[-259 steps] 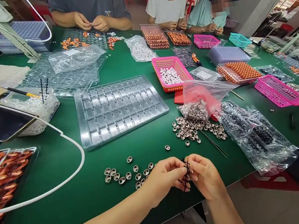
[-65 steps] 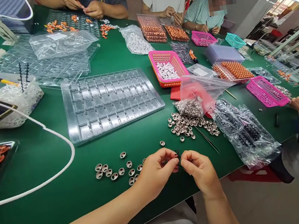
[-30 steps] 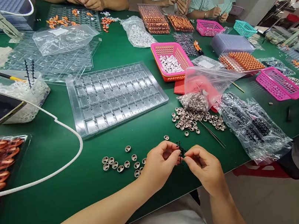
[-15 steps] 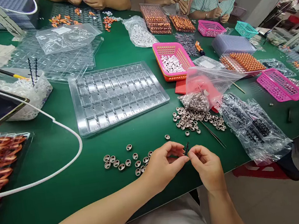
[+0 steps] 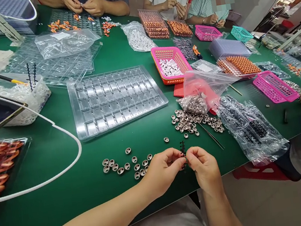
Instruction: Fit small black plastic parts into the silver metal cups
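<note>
— Where were we with the work at that point?

— We had both hands raised just above the near edge of the green table [image 5: 62,167]; our left hand [image 5: 163,171] and right hand [image 5: 204,169] were closed fingertip to fingertip, each pinching the small black strip [image 5: 183,149] between thumb and forefinger; neither hand was spread.

— And how far along did it look?

— Early, we judged; a loose row of small metal rings [image 5: 127,165] lay on the felt just left of our left hand, which looked like handled pieces, though we could not tell for certain; the clear tray [image 5: 117,101] beyond them showed nothing in its pockets that we could make out; a far bigger pile of rings [image 5: 194,121] sat untouched beyond our right hand, spilling from a plastic bag [image 5: 206,89]; so most of it seemed left to do.

— What did the strip look like?

— Thin, black and plastic, standing roughly upright, with short prongs along its sides like a tiny comb; its lower end was hidden between our fingers; a clear bag of similar black strips [image 5: 252,131] lay well to the right; a thin metal pin [image 5: 212,137] rested near the pile.
</note>
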`<state>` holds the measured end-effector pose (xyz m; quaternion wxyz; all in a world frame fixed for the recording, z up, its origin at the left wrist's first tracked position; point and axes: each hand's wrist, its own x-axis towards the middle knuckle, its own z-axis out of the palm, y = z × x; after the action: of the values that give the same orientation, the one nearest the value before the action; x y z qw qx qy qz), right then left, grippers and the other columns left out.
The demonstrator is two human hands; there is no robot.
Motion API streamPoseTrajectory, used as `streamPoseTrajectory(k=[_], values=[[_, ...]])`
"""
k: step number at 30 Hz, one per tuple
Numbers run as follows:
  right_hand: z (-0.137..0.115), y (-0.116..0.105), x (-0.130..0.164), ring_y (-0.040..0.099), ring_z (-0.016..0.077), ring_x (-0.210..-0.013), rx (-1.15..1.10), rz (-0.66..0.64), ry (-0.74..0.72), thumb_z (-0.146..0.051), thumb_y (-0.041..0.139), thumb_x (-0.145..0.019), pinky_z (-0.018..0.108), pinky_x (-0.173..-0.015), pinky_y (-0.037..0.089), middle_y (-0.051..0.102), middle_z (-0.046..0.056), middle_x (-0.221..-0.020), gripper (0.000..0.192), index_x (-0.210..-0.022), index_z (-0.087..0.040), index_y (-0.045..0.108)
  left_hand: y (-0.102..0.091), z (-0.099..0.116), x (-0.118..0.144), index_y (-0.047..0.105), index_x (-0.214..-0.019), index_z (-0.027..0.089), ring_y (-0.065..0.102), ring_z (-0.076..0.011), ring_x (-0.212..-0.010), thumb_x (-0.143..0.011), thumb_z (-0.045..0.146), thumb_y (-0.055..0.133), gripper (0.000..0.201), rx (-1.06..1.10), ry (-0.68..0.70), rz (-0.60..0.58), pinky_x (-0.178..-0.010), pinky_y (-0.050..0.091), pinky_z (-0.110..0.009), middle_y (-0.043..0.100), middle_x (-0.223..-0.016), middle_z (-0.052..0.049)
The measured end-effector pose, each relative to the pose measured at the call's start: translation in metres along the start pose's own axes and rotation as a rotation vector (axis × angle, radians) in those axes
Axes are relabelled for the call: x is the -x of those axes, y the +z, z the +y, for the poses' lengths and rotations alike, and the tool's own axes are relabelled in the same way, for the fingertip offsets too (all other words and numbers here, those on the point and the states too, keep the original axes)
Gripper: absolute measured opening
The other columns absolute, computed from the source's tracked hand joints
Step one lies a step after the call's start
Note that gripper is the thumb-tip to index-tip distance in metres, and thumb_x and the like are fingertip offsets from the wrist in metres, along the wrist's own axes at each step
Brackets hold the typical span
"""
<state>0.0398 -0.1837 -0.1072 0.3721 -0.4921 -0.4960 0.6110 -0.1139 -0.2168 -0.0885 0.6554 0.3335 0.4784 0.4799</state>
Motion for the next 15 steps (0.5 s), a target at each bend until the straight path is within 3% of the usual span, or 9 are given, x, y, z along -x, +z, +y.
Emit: streamPoseTrajectory(k=[11, 15], values=[[-0.0034, 0.0059, -0.0063, 0.032, 0.0065, -0.049, -0.329, -0.099, 0.189, -0.037, 0.076, -0.074, 0.019, -0.047, 0.03, 0.045, -0.005, -0.057, 0.025, -0.069, -0.016, 0.063, -0.0003, 0.0035, -0.004, 0.057, -0.077, 0.014, 0.059, -0.0124, -0.063, -0.07, 0.033, 0.076, 0.028, 0.222, -0.117, -0.04, -0.064, 0.05, -0.027, 0.063, -0.069, -0.001], [-0.0027, 0.0037, -0.0086, 0.029, 0.0066, -0.048, -0.327, -0.128, 0.189, -0.036, 0.072, -0.076, 0.02, -0.046, 0.027, 0.043, -0.005, -0.057, 0.025, -0.067, -0.016, 0.06, -0.0014, 0.0024, -0.0048, 0.057, -0.076, 0.013, 0.06, -0.0123, -0.063, -0.069, 0.034, 0.077, 0.03, 0.251, -0.128, -0.042, -0.065, 0.051, -0.027, 0.063, -0.068, 0.0]])
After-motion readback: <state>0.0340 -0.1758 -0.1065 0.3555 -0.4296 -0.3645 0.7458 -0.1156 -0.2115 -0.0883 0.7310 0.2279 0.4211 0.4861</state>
